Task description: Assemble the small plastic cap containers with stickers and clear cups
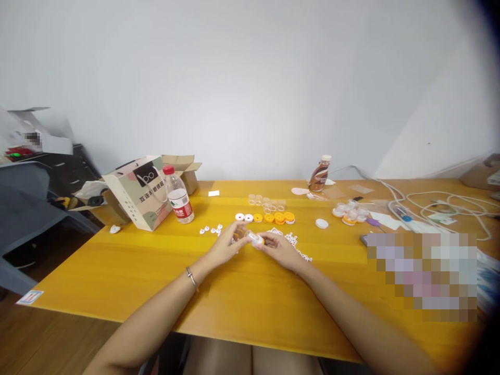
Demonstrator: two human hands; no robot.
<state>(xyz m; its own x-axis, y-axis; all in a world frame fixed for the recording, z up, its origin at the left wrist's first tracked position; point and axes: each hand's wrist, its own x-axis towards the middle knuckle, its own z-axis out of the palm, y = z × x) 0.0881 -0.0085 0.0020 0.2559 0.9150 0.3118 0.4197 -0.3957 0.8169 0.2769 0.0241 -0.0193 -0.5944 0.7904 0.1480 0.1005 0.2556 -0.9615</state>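
Above the middle of the table, my left hand [228,244] pinches a small clear plastic cylinder [247,234]; its fingers partly cover it. Close against it, my right hand [279,251] is closed on a small white plastic part [256,240] with some orange at its edge. Whether the two pieces touch, I cannot tell. Just beyond my hands runs a row of white rings [249,217] and orange rings [278,218]. Several clear cylinders [267,204] stand behind that row. Small white knobbed pieces [213,229] lie left of my left hand, and white lattice pieces [291,239] beside my right.
On the left stand a paper bag [142,195], a red-capped water bottle [180,200] and an open cardboard box [189,174]. Toward the right are a white disc [322,224], a cluster of clear-and-orange pieces [350,212], a brown drink bottle [319,176] and white cables [437,205].
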